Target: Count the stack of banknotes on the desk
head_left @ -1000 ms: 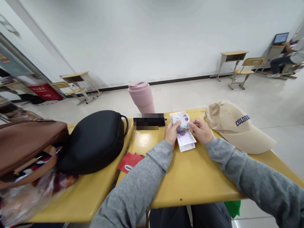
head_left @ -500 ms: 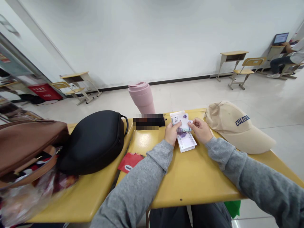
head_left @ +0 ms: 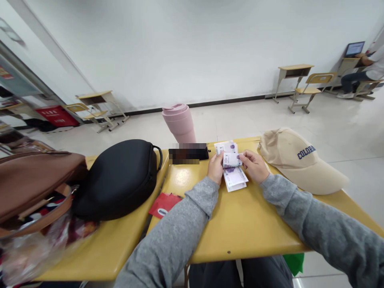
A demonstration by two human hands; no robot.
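Observation:
A small stack of purple-and-white banknotes (head_left: 234, 176) is held just above the yellow desk (head_left: 240, 224). My left hand (head_left: 215, 169) is closed on the left side of the stack, thumb on top. My right hand (head_left: 254, 165) pinches the right edge of a folded-over note between thumb and fingers. More of the notes show above and below that fold. A beige cap (head_left: 295, 160) with dark lettering lies right of my right hand. Beyond my left hand is a dark, partly blurred-out object (head_left: 204, 152).
A pink tumbler (head_left: 180, 124) stands at the desk's far edge. Left of my forearm lies a red packet (head_left: 165, 205). A black rounded case (head_left: 117, 180), a brown bag (head_left: 39, 180) and clear plastic wrapping (head_left: 33, 256) fill the adjoining desk. A person (head_left: 370, 72) sits far right.
The top note's portion between my hands now lies flatter, showing its printed face. My right hand has shifted very slightly; both hands keep hold of the notes.

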